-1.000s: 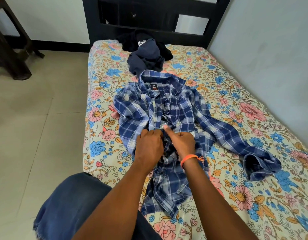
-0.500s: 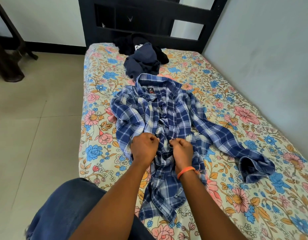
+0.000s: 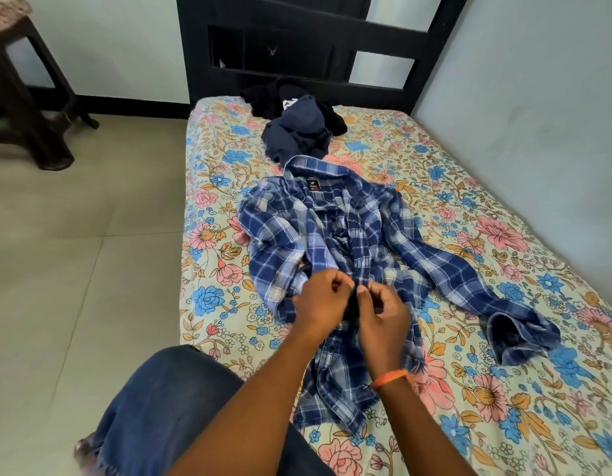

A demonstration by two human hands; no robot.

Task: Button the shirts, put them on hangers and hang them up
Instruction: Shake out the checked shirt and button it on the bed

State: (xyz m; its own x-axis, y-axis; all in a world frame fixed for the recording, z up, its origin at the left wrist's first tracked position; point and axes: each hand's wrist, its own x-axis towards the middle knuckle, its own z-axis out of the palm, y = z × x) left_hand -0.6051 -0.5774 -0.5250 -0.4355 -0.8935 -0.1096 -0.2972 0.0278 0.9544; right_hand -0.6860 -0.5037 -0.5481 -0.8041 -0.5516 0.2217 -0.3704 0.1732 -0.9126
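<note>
A blue and white plaid shirt (image 3: 335, 235) lies face up on the floral bedsheet (image 3: 503, 389), collar toward the headboard, one sleeve stretched to the right. My left hand (image 3: 320, 302) and my right hand (image 3: 383, 319) meet over the shirt's front placket at mid-chest. Both pinch the plaid cloth edges with thumb and fingertips. An orange band circles my right wrist. No hanger is in view.
A heap of dark navy and black clothes (image 3: 297, 121) sits near the black headboard (image 3: 297, 39). A dark wooden stool (image 3: 26, 97) stands on the tiled floor at the left. A grey wall runs along the bed's right side. My denim-clad knee (image 3: 160, 407) rests at the bed's edge.
Both hands stayed on the shirt's placket, shifting slightly while the fingers loosened from tight fists into a pinch. The camera tilted, showing more of the headboard and stool.
</note>
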